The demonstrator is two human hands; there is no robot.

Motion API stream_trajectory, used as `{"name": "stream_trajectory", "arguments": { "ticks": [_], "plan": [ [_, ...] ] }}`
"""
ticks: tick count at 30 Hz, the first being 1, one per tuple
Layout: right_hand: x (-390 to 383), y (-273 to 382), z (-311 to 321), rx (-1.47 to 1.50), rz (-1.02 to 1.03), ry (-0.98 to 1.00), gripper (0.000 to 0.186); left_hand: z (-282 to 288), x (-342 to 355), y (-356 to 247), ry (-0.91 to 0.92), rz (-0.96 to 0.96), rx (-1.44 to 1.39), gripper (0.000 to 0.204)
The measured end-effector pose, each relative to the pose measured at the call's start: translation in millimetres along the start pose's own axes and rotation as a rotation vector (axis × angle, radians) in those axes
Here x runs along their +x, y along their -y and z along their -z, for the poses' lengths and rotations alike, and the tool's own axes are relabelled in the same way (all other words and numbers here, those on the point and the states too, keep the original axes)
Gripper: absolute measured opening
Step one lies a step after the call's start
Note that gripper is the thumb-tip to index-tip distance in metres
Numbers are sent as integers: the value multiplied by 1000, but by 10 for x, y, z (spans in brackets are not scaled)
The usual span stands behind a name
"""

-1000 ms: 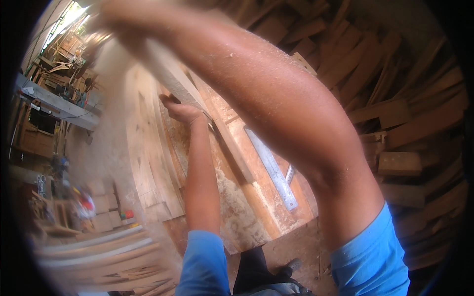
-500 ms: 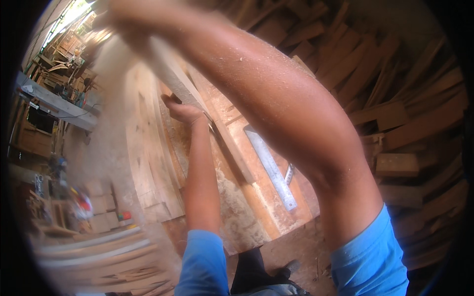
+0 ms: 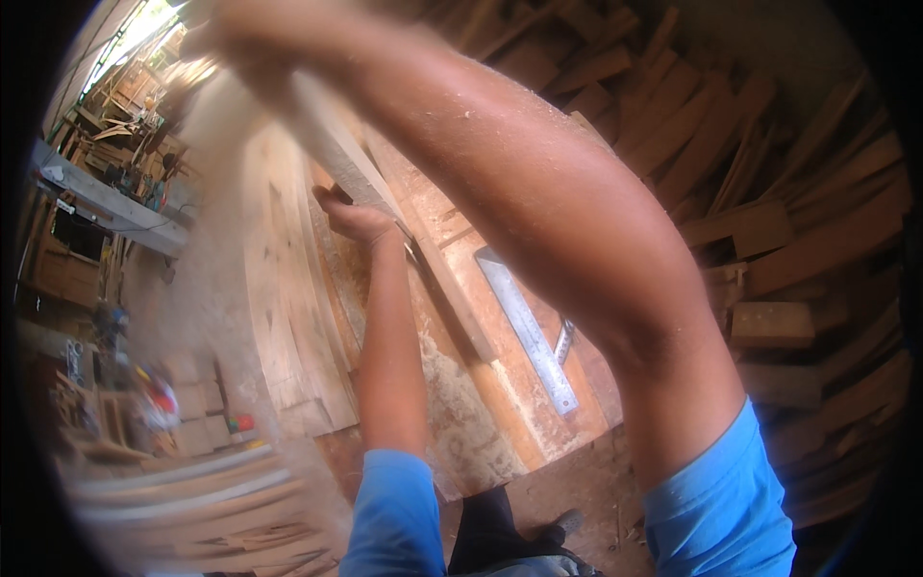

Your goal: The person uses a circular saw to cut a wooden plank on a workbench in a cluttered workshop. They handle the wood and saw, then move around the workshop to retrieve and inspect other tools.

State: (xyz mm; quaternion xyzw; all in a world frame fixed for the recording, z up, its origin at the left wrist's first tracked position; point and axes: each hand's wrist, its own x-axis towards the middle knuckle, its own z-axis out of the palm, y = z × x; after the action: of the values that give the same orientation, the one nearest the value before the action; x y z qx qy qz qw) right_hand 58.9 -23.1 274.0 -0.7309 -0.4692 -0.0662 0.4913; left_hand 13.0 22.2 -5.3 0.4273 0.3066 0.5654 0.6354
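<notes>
A long, narrow wooden board [image 3: 452, 303] runs from the upper left toward the middle of the worktable [image 3: 471, 433]. My left hand [image 3: 361, 219] is at the board's left side, palm turned up and fingers curled against it. Above the board's far end is my right hand [image 3: 255, 38], smeared by motion, its arm crossing over from the right. I cannot make out its fingers or what they hold. Pale dust [image 3: 207, 173] hangs below and left of it. A metal try square [image 3: 524, 327] lies right of the board, partly covered by my right arm.
Several pale planks [image 3: 284, 288] lie side by side left of my left forearm. Stacked wood offcuts [image 3: 779, 231] fill the right side. At the lower left are long curved-looking strips [image 3: 192, 500]. A grey beam [image 3: 115, 202] stands at the far left.
</notes>
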Motion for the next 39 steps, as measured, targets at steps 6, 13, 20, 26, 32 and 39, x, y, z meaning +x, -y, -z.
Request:
{"name": "stream_trajectory", "arguments": {
  "ticks": [6,13,20,26,32,39],
  "plan": [
    [24,2,-12,0,-6,-2,52,-1,36,7,0,16,31,73],
    [82,32,-47,-11,-29,-8,52,-5,101,86,-32,3,-44,65],
    [130,44,-65,-3,-40,-11,54,10,114,100,-21,35,10,59],
    [130,37,-73,8,-26,-25,55,-12,102,82,-42,0,-60,71],
    [144,39,-75,11,-14,-21,57,-24,98,62,-44,-2,-53,71],
    [157,24,-81,10,-4,-13,59,-27,148,91,-43,-2,17,74]
  ]
}}
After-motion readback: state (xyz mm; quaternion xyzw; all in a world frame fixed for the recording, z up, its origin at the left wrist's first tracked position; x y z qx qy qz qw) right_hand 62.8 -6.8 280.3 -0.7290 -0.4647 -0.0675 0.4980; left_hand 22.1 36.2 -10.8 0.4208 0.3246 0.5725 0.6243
